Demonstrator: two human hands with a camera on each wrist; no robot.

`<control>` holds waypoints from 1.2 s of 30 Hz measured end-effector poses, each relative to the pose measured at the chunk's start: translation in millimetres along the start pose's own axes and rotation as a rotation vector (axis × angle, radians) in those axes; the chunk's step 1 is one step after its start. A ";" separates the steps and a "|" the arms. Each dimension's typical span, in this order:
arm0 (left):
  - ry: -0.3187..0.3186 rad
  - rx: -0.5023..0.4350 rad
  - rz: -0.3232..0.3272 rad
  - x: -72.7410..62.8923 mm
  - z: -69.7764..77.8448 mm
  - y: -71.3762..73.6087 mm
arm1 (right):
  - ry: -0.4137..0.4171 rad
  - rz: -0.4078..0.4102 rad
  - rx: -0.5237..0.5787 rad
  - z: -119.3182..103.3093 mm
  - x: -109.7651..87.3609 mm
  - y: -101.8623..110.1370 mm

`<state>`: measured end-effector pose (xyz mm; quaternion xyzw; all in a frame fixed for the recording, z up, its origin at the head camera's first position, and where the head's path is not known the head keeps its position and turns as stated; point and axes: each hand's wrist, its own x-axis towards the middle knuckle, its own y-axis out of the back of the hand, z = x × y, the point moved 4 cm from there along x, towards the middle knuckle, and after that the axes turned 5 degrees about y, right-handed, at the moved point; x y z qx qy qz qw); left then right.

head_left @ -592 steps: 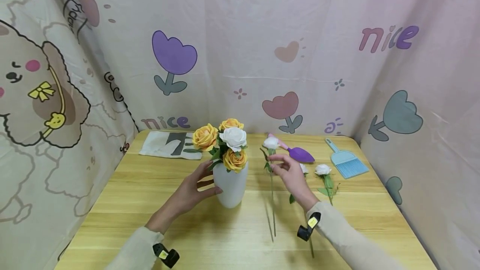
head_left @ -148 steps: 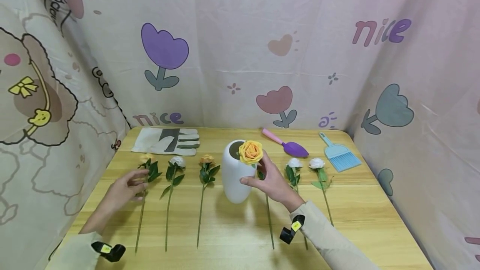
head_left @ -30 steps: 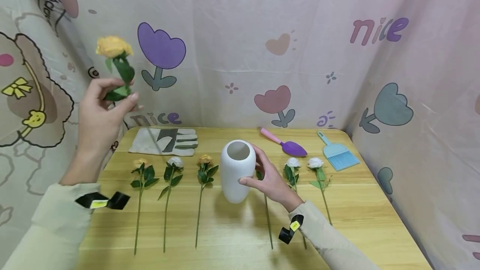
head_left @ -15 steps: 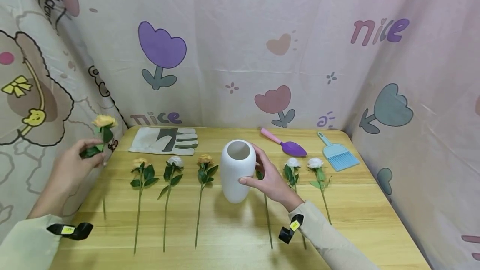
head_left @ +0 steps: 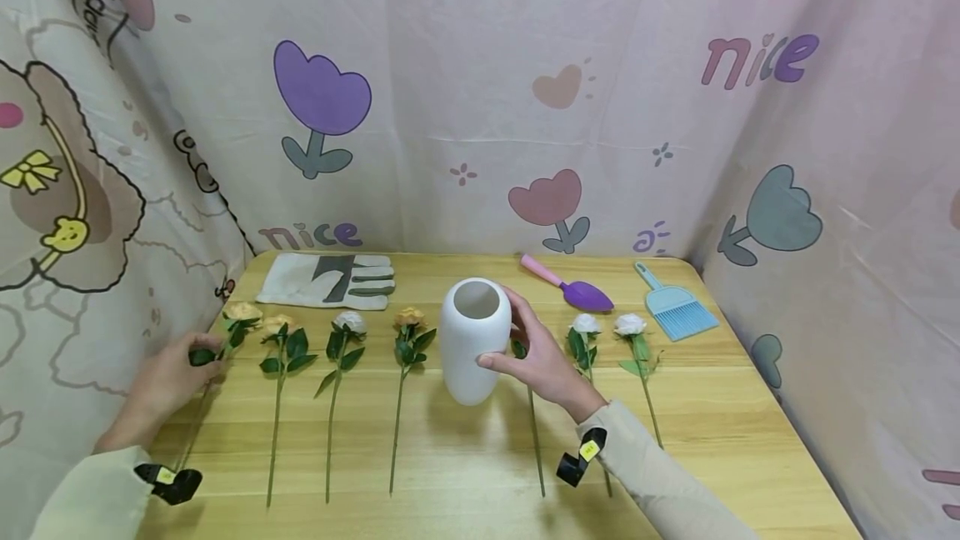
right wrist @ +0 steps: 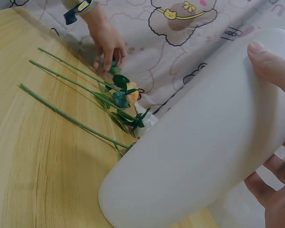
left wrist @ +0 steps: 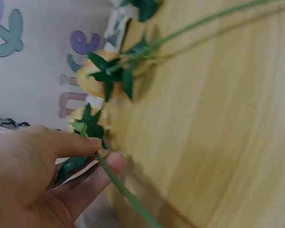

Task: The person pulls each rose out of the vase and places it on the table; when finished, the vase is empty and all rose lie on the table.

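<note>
At the table's left edge my left hand (head_left: 174, 377) pinches the stem of a yellow rose (head_left: 243, 312) between thumb and fingers. In the left wrist view that green stem (left wrist: 128, 194) runs out past the fingertips, low over the wood. My right hand (head_left: 546, 357) grips the side of a white vase (head_left: 472, 357), which stands upright with nothing visible in its mouth. Left of the vase lie another yellow rose (head_left: 279, 326), a white rose (head_left: 349, 323) and a third yellow rose (head_left: 409, 319). One stem (head_left: 536, 448) is partly covered by my right hand, its bloom hidden.
Two white roses, a nearer one (head_left: 586, 324) and an outer one (head_left: 632, 325), lie right of the vase. Along the back are a work glove (head_left: 300, 280), a purple trowel (head_left: 587, 297) and a blue dustpan with brush (head_left: 681, 311). A printed curtain (head_left: 450, 90) encloses the table.
Roses once in the vase now lie in a row. The last yellow rose came out, and my left hand has lowered it from high up to the table's left side. The right hand stays on the vase.
</note>
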<state>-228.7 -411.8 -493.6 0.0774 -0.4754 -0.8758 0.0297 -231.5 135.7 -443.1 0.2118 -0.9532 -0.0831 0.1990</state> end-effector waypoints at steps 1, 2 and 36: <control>0.000 0.010 0.002 -0.6 -2.4 -2.0 | -0.003 -0.001 0.002 -0.3 -0.2 -0.2; 0.006 0.023 0.001 -1.3 -4.6 -3.4 | -0.005 -0.002 0.003 -0.5 -0.4 -0.4; -0.233 0.078 0.255 -14.0 60.9 1.6 | 0.044 0.079 -0.055 -1.5 -2.0 31.5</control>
